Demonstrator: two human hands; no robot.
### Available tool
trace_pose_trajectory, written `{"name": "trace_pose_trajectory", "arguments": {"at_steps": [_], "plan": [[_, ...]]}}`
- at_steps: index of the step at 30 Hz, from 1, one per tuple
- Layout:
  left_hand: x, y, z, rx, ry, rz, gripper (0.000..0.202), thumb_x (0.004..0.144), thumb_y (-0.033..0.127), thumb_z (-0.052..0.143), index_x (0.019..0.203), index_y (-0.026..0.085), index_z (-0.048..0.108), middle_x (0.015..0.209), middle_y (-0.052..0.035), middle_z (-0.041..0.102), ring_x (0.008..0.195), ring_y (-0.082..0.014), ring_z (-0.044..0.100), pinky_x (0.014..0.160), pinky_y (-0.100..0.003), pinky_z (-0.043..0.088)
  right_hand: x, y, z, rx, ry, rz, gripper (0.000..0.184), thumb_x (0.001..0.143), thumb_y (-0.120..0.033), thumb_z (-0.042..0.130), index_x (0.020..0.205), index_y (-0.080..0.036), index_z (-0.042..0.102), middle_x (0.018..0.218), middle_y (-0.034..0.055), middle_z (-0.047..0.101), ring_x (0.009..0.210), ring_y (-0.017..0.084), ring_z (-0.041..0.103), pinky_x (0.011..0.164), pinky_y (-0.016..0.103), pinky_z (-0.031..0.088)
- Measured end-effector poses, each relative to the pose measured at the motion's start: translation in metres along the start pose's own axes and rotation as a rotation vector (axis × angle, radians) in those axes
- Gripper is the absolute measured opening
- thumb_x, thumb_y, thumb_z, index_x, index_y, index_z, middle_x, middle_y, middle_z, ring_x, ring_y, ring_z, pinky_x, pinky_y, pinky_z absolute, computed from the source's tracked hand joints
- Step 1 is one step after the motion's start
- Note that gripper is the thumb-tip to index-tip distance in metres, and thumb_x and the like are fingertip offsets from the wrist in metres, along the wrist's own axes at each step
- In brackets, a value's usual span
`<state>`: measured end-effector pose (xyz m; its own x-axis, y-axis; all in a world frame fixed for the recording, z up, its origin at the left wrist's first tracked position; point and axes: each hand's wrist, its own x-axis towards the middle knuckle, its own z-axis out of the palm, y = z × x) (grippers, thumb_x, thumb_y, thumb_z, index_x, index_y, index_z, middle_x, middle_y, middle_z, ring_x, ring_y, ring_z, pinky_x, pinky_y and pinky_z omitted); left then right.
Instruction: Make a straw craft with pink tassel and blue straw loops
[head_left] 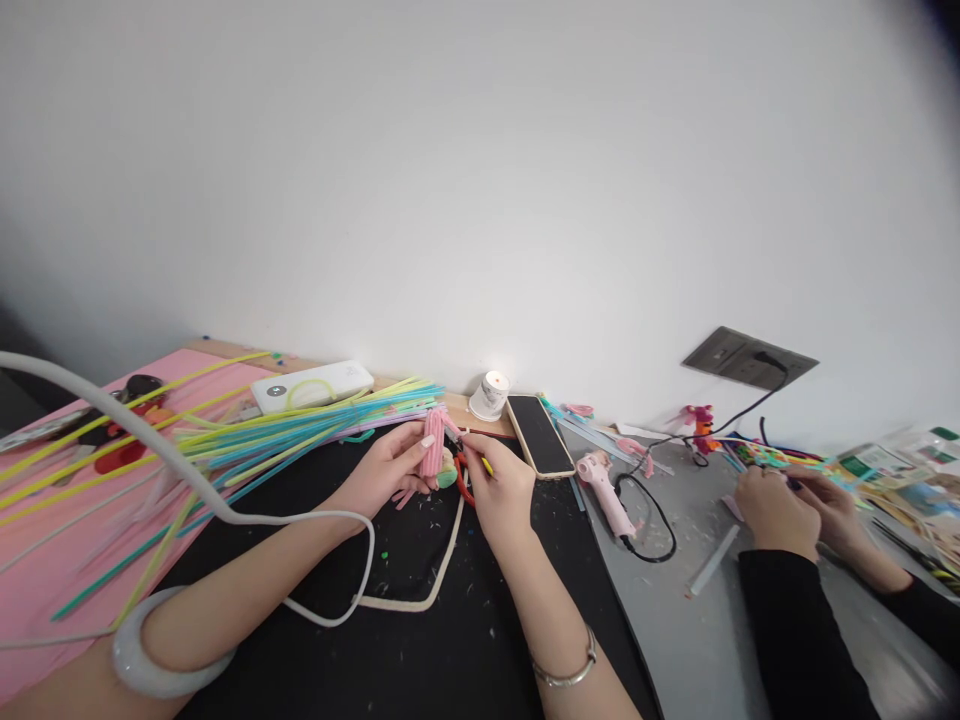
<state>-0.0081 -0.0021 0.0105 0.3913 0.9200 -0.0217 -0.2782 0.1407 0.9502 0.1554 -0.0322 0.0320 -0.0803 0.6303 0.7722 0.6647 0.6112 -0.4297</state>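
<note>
Near the middle, my left hand (401, 462) grips a bundle of pink pipe cleaners (432, 445), its thumb pressed on the front. Close on its right, my right hand (499, 490) is closed round a hand tool with red and yellow handles (466, 482); whether it is scissors or pliers I cannot tell. The tool's tip is by the upper right of the pink bundle. A pale green round piece (447, 472) shows between the two hands, partly hidden. Both hands are above a black mat (420, 650).
Loose yellow, blue and green pipe cleaners (255, 450) lie at left beside a white power bank (315, 385). A white cable (165, 450) crosses my left arm. Behind are a paper cup (490, 395) and phone (540, 435); right, a pink glue gun (606, 495) and a co-worker's hands (780, 510).
</note>
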Motion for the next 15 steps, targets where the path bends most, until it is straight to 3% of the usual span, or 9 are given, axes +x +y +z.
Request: {"name": "trace_pose_trajectory", "arguments": {"at_steps": [7, 15], "plan": [[0.0004, -0.0006, -0.0009, -0.007, -0.003, 0.018, 0.043, 0.082, 0.046, 0.064, 0.113, 0.018, 0.056, 0.081, -0.0024, 0.068, 0.06, -0.0136, 0.064, 0.056, -0.025, 0.051, 0.0048, -0.0025, 0.0014, 0.131, 0.006, 0.025, 0.014, 0.088, -0.013, 0.057, 0.084, -0.018, 0.069, 0.082, 0.0065, 0.069, 0.079, 0.017, 0.066, 0.069, 0.029, 0.054], [0.0004, 0.0014, 0.0004, -0.03, 0.04, 0.028, 0.044, 0.079, 0.047, 0.067, 0.11, 0.017, 0.056, 0.073, 0.0007, 0.065, 0.058, -0.0126, 0.064, 0.056, -0.024, 0.053, 0.0039, -0.0027, 0.0038, 0.221, -0.122, 0.092, 0.014, 0.087, -0.015, 0.058, 0.088, -0.02, 0.072, 0.088, 0.0075, 0.069, 0.081, 0.018, 0.066, 0.07, 0.029, 0.055]]}}
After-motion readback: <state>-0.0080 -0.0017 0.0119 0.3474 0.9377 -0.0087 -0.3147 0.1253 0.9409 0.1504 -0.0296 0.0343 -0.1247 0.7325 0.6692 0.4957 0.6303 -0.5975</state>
